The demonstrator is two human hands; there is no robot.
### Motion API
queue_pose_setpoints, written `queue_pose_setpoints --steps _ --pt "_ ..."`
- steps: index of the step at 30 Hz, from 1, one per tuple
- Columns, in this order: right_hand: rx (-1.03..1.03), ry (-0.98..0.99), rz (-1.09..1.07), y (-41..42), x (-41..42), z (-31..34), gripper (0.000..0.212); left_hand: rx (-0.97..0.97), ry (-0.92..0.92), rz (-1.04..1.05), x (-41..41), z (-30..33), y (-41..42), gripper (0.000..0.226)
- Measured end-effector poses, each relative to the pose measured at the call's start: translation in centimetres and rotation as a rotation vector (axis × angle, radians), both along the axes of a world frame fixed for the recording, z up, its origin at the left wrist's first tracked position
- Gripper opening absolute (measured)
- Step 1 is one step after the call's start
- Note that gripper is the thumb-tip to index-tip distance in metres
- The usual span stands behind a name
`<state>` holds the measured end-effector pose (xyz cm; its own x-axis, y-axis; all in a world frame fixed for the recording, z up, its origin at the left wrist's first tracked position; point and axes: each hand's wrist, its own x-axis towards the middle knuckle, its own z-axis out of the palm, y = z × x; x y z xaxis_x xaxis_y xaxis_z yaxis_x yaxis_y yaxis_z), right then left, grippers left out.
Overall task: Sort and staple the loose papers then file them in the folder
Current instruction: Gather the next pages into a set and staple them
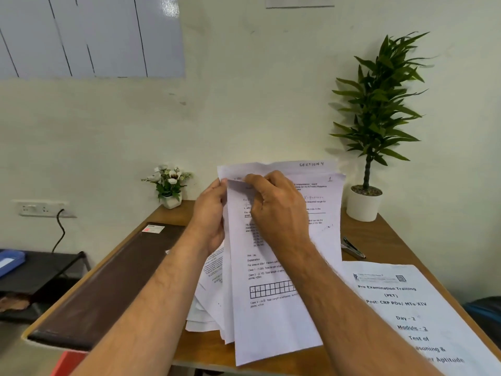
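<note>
Still sorting, no stapling yet

Both hands up w/ the white printed paper sheaf [282, 256] above the brown wooden surface [385, 234]: left hand [210, 215] grip curled round its edge, right hand [276, 204] pinching the top sheet. Prob next: order pages, square edges, grab the small metal stapler [352, 249], then the dark brown folder [108, 283].

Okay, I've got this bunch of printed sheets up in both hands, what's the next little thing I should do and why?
Probably peel the front sheet free with the right hand and set it down. That hand pinches the top edge of the raised white printed sheets while the left hand grips their left edge. They are fanned unevenly, so sorting looks unfinished, and the small metal stapler lies untouched on the wooden table.
</note>
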<state>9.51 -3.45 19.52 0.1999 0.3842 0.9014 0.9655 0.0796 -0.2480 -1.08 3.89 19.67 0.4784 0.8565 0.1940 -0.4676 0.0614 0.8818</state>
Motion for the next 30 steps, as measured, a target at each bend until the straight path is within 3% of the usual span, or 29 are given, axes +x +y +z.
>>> queue_pose_setpoints --steps 9,13,17,30 --pt "-0.204 0.091 0.007 -0.1 -0.1 -2.7 0.044 -0.016 0.082 0.057 0.1 -4.3 -1.2 0.028" --pt "-0.328 0.122 -0.030 -0.1 0.0 -3.7 0.047 -0.023 0.134 0.053 0.6 -6.0 -1.8 0.045" --pt "-0.450 0.114 -0.027 -0.1 0.1 -4.7 0.048 0.164 0.219 0.089 1.1 -7.3 -2.2 0.020" --pt "-0.668 0.302 -0.007 -1.1 0.9 -7.0 0.045 0.121 0.341 0.113 1.6 -11.3 -2.5 0.020"
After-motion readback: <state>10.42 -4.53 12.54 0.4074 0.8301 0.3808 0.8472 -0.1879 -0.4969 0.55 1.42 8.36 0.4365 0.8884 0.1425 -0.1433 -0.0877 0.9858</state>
